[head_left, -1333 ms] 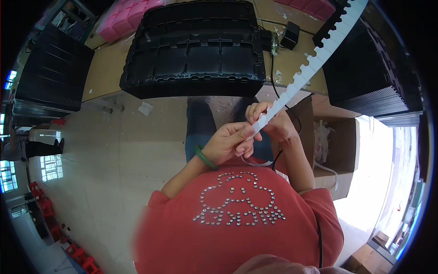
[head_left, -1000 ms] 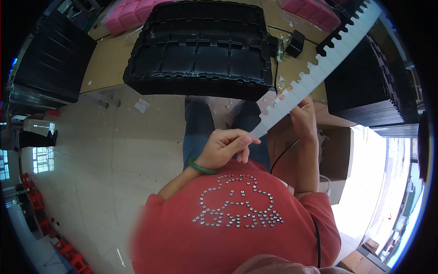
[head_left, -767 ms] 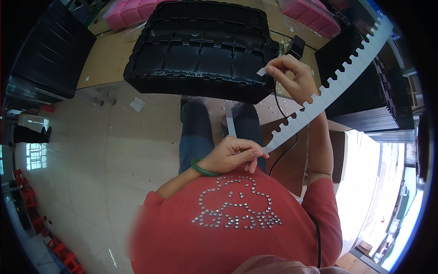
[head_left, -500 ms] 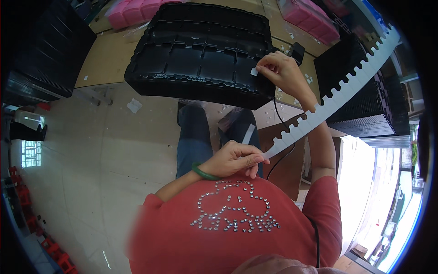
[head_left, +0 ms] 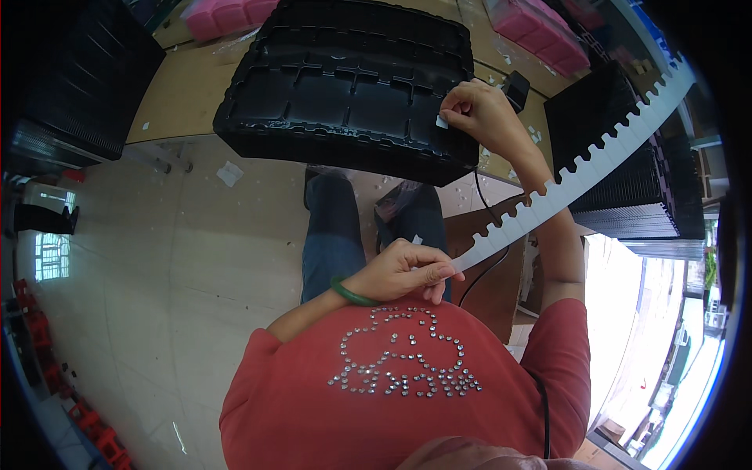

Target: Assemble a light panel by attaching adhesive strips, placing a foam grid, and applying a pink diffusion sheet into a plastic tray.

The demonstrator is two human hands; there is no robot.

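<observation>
One white tab (head_left: 442, 123) sits pinched in our right hand (head_left: 479, 113) at the near right corner of the black tray (head_left: 345, 98), while our left hand (head_left: 403, 272), farther off, grips the notched strip (head_left: 580, 176) slanting rightward.

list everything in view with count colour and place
tray: at least 1, black, upper centre
tray stacks: 2, black, either side
pink trays: 2 groups, pink, top
table: 1, tan, under tray
scraps: many, white, table's right
held piece: 1, white, tray's right end
toothed strip: 1, white, right
box: 1, brown, right of centre
stools: several, red, lower left
bracelet: 1, green, below centre
shirt: 1, red, bottom
left hand: 1, holding strip's end
right hand: 1, pinching held piece
</observation>
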